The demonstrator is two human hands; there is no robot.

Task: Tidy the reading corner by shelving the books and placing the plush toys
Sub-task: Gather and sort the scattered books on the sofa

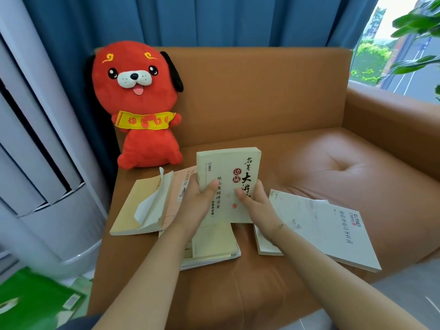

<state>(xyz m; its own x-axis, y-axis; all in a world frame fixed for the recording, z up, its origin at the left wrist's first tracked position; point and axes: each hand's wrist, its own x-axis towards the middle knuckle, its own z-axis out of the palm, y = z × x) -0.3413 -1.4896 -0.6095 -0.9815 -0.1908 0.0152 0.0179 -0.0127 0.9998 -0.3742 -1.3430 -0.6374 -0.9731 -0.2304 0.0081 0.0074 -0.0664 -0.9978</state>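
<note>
A cream paperback [226, 172] with black Chinese lettering is raised above the sofa seat, held from both sides. My left hand [198, 203] grips its left edge with the thumb across the cover. My right hand [256, 203] grips its right edge. Below it lies a yellowish book [214, 244]. To the left lie a tan book with a curled cover [140, 210] and a pinkish book [181, 186]. A white book [333, 236] lies to the right. A red plush dog [140, 103] sits upright against the back left corner of the sofa.
The brown leather sofa [345, 163] has an armrest on the right. A tall white air conditioner [42, 151] stands left of it. Blue curtains [214, 20] hang behind. Green items [31, 303] lie on the floor at lower left. Plant leaves [419, 27] show at upper right.
</note>
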